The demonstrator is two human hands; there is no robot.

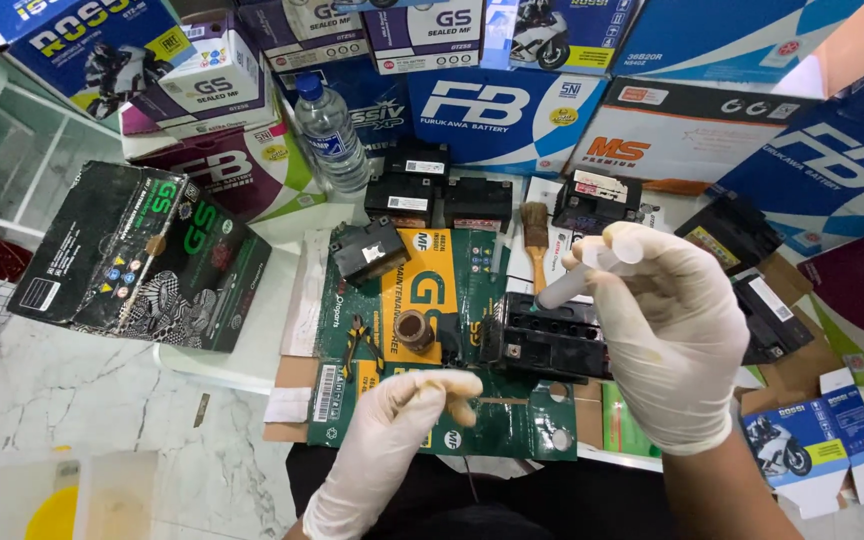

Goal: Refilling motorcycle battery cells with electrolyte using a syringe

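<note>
While stacks of blue, white and purple cardboard battery boxes (512,110) crowd the far edge, the white marbled surface (102,390) carries a big black-and-green carton (142,255) lying flat on the left. Centre stage, a flattened green-and-yellow cardboard sheet (432,300) serves as a work mat. On it sits the black rectangular battery case (547,340), top open to show a row of cells, right below the right hand. Several smaller black batteries (422,195) line up behind, beside a clear plastic water bottle with a blue cap (330,130). A wooden-handled brush (536,235) lies just beyond the case.

Now the hands, both in white latex gloves. The right hand (667,340) is closed around a slim translucent plastic syringe (577,280), tip angled down at the case's left end — looks like the filling or drawing step on the cells. The left hand (402,420) hovers near the mat's front edge, fingers loosely curled, holding nothing I can make out. Next call, I'd judge: a steady tip over one cell opening, and a slow thumb.
</note>
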